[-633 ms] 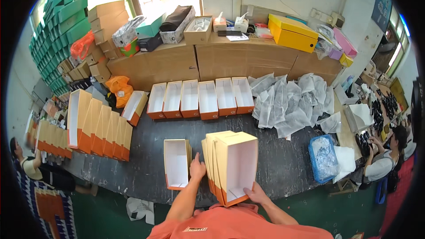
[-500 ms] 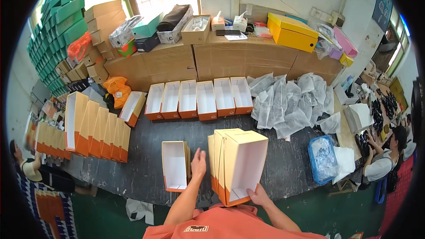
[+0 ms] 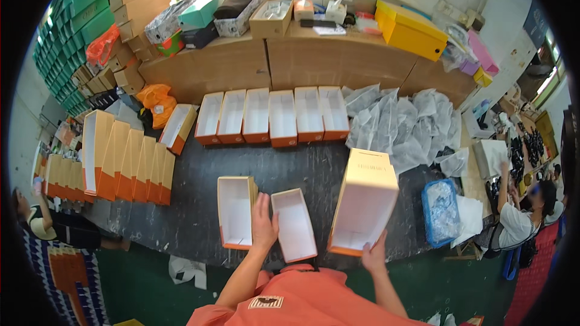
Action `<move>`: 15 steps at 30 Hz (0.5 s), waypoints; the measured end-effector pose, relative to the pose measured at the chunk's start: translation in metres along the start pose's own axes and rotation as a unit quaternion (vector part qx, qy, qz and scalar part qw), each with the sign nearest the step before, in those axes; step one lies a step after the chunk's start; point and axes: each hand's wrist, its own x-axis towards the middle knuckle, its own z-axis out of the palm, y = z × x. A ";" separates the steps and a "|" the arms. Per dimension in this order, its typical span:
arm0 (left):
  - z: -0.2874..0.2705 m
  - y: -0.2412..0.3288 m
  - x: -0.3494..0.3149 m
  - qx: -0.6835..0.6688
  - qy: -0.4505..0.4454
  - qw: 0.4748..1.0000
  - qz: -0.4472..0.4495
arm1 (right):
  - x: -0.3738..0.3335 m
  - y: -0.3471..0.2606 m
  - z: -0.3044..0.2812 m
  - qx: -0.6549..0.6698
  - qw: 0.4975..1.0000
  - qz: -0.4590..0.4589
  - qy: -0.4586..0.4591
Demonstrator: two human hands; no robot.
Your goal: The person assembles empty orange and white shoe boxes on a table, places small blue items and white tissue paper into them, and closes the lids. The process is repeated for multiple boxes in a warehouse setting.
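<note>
In the head view, several open shoe boxes, cream with orange bases and white insides, stand about my hands. My left hand (image 3: pixel 264 224) has its fingers stretched out between a box at the left (image 3: pixel 236 212) and a box in the middle (image 3: pixel 294 225). Its fingers lie against the left box's right side, and its thumb is next to the middle box's rim. My right hand (image 3: pixel 376 255) grips the lower edge of a taller-looking shoe box (image 3: pixel 362 208), tilted with its open side toward me. Whether another box is behind it I cannot tell.
Open boxes (image 3: pixel 283 118) line the table's back. White fabric bags (image 3: pixel 393 124) heap right of them, beyond a blue basket (image 3: pixel 441 212) of clear plastic. Stacked boxes (image 3: pixel 124 163) stand left, near an orange bag (image 3: pixel 158 105). People (image 3: pixel 513 220) work at both sides.
The held box has moved right, away from my left hand. A box now sits apart in the middle, where the group of boxes was. My left hand has moved slightly down and left.
</note>
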 end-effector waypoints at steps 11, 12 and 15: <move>-0.087 -0.158 -0.033 0.171 -0.068 0.938 -0.295 | 0.088 -0.057 -0.061 0.037 0.976 0.125 -0.174; -0.086 -0.155 -0.041 0.172 -0.081 0.934 -0.304 | 0.086 -0.059 -0.057 0.013 0.975 0.131 -0.179; -0.094 -0.142 -0.053 0.150 -0.103 0.933 -0.309 | 0.052 -0.048 -0.037 -0.111 0.978 0.101 -0.147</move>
